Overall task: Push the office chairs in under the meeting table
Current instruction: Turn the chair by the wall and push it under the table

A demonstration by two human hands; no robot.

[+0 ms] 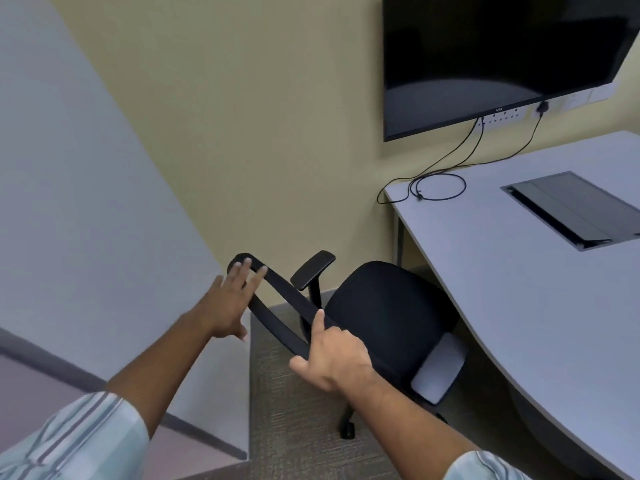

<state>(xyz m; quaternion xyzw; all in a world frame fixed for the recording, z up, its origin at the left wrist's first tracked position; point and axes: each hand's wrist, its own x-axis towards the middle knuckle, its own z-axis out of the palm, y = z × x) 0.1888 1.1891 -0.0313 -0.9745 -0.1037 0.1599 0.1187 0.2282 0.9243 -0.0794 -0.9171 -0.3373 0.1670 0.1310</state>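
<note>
A black office chair [388, 306] stands beside the grey meeting table [519, 289], its seat partly under the table's curved edge. The top rail of the chair's backrest [277, 306] runs from upper left to lower right. My left hand [228, 303] lies flat with fingers spread against the rail's far end. My right hand [336, 358] is wrapped around the rail's near end, forefinger stretched along it. One armrest [311, 270] sticks up behind the rail; the other, pale one [440, 368] is at the table edge. A caster [347, 432] shows on the carpet.
A grey partition wall [104, 237] stands close on the left, its corner just below my left hand. A black screen [502, 57] hangs on the yellow wall, with cables [440, 188] trailing onto the table. A cable hatch [571, 209] is set in the tabletop.
</note>
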